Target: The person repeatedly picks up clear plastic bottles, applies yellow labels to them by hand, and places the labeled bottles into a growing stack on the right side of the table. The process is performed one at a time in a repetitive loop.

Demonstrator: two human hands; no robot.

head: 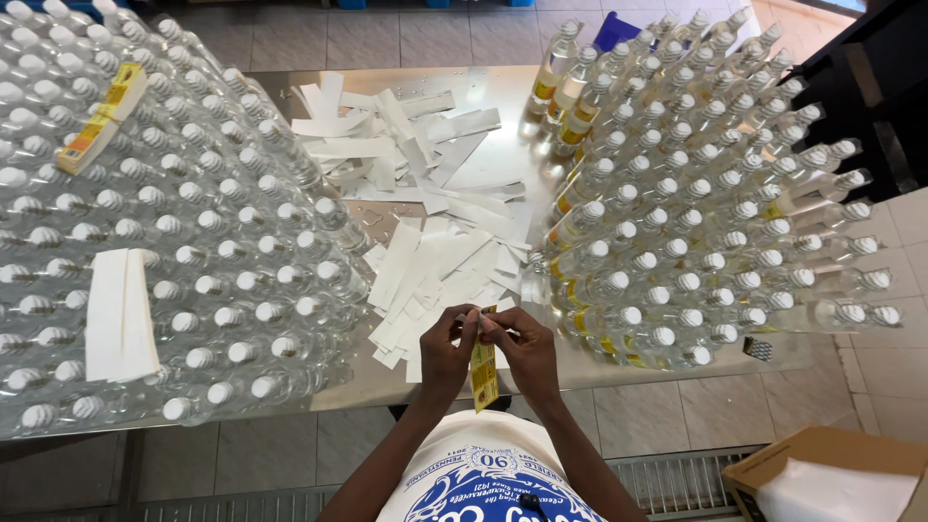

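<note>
Both my hands meet over the near edge of a steel table [503,101]. My left hand [447,350] and my right hand [527,350] pinch the top end of a yellow label strip [484,372] that hangs down between them. Just beyond my fingers lies a heap of white backing strips [435,261]. On the left stands a mass of clear bottles with white caps [203,251], without labels. On the right stands another mass of bottles [696,213], and some of these show yellow labels.
A stack of yellow labels [101,118] and a pile of white strips [121,314] rest on the left bottle caps. A cardboard box [822,469] sits on the tiled floor at lower right. A dark shelf [870,77] stands at far right.
</note>
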